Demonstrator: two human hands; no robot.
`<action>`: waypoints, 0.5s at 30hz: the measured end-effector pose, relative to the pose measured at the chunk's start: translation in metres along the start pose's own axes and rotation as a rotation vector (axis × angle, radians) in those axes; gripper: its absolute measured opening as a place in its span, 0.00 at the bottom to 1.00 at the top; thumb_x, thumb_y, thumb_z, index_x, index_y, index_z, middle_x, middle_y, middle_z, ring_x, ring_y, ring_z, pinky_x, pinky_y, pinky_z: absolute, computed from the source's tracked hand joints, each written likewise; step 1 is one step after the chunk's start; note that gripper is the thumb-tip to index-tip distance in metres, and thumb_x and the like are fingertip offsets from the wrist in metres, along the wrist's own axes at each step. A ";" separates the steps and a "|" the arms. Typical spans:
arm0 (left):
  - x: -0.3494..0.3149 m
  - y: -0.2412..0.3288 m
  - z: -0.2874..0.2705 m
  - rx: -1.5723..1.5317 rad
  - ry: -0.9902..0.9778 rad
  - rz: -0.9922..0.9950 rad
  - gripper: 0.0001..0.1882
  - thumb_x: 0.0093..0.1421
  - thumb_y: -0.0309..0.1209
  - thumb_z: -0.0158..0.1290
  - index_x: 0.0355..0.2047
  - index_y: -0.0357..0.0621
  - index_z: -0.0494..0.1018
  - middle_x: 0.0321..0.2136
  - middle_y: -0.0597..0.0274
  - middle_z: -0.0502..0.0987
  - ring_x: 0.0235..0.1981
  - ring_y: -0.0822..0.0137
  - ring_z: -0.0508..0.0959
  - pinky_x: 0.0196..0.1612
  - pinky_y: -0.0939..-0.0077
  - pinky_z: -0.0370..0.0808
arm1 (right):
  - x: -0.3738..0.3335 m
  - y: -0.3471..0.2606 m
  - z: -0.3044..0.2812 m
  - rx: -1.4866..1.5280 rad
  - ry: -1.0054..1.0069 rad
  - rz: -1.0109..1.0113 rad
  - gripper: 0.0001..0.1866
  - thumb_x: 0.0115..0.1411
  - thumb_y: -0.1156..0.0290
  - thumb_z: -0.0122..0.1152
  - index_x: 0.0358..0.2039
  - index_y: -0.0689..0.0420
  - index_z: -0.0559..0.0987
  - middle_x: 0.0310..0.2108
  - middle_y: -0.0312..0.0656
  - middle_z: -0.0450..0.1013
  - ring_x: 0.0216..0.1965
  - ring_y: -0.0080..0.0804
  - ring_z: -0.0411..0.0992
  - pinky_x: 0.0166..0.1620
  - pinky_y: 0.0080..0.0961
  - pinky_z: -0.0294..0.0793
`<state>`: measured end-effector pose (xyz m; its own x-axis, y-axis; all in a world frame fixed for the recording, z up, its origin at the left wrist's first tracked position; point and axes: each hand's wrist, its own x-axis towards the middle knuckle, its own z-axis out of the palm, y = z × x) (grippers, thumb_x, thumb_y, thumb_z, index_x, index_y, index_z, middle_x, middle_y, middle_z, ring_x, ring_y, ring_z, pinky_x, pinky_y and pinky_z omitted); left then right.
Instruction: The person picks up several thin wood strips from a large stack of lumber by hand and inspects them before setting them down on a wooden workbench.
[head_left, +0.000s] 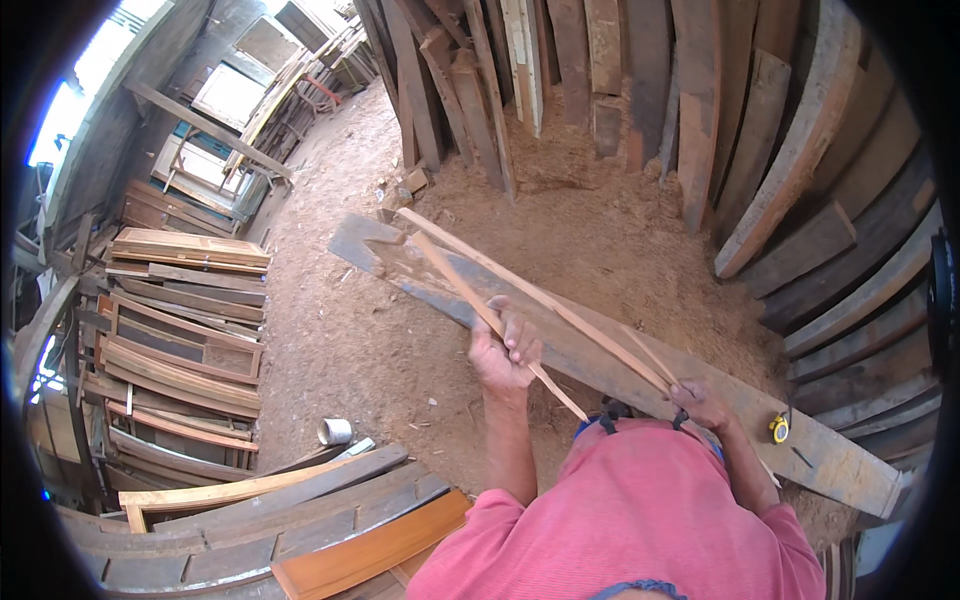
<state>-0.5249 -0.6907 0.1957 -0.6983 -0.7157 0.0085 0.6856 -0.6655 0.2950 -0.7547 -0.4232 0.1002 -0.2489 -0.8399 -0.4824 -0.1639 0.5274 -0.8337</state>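
Observation:
My left hand [507, 352] is closed around a thin wooden strip [456, 281], which slants from the far left down toward my body. My right hand [702, 402] grips the near end of a longer wooden strip [520, 287]. That strip reaches away over a plank bench [845, 468] to its far left end. A short thin sliver of wood [652, 352] also runs to my right fingers, and I cannot tell whether it is a separate piece. On the plank, right of my right hand, lie a yellow tape measure [779, 428] and a small dark pencil-like stick [802, 457].
Upright boards [648, 85] line the far and right sides. Stacked wooden frames [185, 345] stand at the left. A white cup-like tin [335, 431] sits near boards at the lower left, beside an orange-brown board [375, 545]. Shavings and dust cover the floor [330, 330].

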 end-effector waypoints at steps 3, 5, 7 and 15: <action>0.003 -0.002 -0.013 0.252 0.171 0.210 0.17 0.66 0.45 0.43 0.46 0.47 0.68 0.16 0.69 0.62 0.12 0.77 0.61 0.12 0.84 0.58 | -0.002 -0.005 -0.004 -0.009 -0.050 -0.004 0.24 0.65 0.50 0.47 0.31 0.60 0.78 0.19 0.35 0.71 0.23 0.22 0.68 0.29 0.24 0.68; 0.005 -0.002 -0.035 0.606 0.430 0.245 0.15 0.63 0.44 0.52 0.42 0.48 0.69 0.20 0.68 0.68 0.14 0.78 0.65 0.12 0.85 0.62 | -0.003 -0.009 -0.004 -0.003 -0.070 -0.068 0.27 0.64 0.50 0.48 0.29 0.63 0.80 0.19 0.36 0.70 0.23 0.23 0.67 0.27 0.24 0.67; 0.006 -0.012 -0.039 0.619 0.404 0.191 0.14 0.61 0.39 0.55 0.42 0.48 0.69 0.21 0.69 0.69 0.15 0.79 0.66 0.13 0.86 0.62 | -0.006 -0.025 -0.005 -0.005 -0.067 -0.045 0.26 0.64 0.50 0.48 0.29 0.63 0.79 0.19 0.36 0.70 0.23 0.23 0.67 0.28 0.25 0.67; 0.012 -0.021 -0.041 0.654 0.345 0.163 0.12 0.59 0.32 0.57 0.41 0.43 0.70 0.24 0.70 0.71 0.18 0.81 0.67 0.16 0.87 0.63 | -0.004 -0.031 -0.002 -0.096 0.030 -0.152 0.19 0.62 0.58 0.54 0.29 0.64 0.77 0.21 0.39 0.72 0.26 0.25 0.69 0.31 0.26 0.68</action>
<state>-0.5392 -0.6942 0.1510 -0.4208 -0.8917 -0.1669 0.4384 -0.3610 0.8231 -0.7507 -0.4358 0.1283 -0.2422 -0.9074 -0.3435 -0.2919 0.4057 -0.8661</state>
